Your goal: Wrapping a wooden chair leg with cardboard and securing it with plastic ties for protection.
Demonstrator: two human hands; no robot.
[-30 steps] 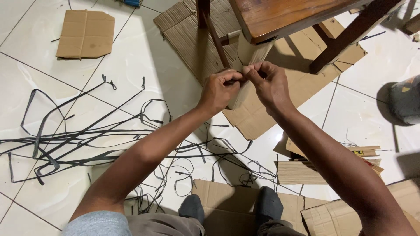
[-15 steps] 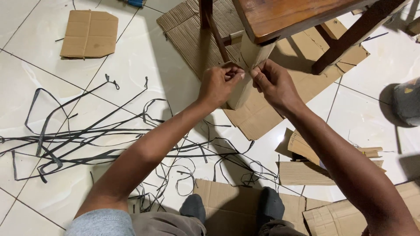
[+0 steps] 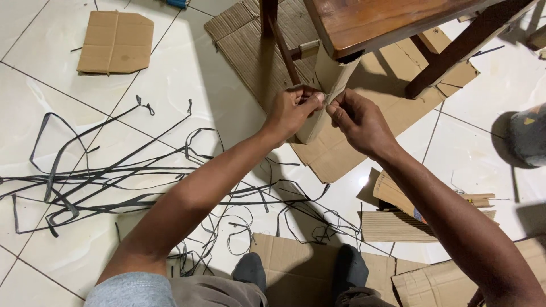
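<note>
White glossy floor tiles (image 3: pixel 170 74) with dark grout lines fill the view, strewn with scraps. Nearest, below both hands, two grey socked feet (image 3: pixel 250 270) rest on a flat cardboard sheet (image 3: pixel 296 261), and more corrugated pieces (image 3: pixel 392 224) lie to the right of it, under the right forearm. Left of the left forearm, well apart from the hands, a tangle of black straps (image 3: pixel 102 176) spreads over the tiles, thinning into fine curls near the feet.

Both arms reach forward and meet at a cardboard wrap (image 3: pixel 324 99) that sheathes the front leg of a wooden stool (image 3: pixel 364 20). Left hand (image 3: pixel 293 111): its grip is narrow, thumb and fingertips pinched together on the left edge of the wrap. Right hand (image 3: pixel 358 122): its grip is likewise narrow, fingers curled and pinching at the same seam from the right, fingertips almost touching those of the left. Whether a strap or tie lies between the fingers cannot be told. The wrap stands tilted, its lower end just below the hands.

Beyond the hands, a large corrugated sheet (image 3: pixel 250 45) lies under the stool, whose other dark legs (image 3: pixel 449 54) slant off to the right. Far left, a small folded cardboard piece (image 3: pixel 114 42) lies alone. At the right edge a grey object (image 3: pixel 529 136) is partly cut off.
</note>
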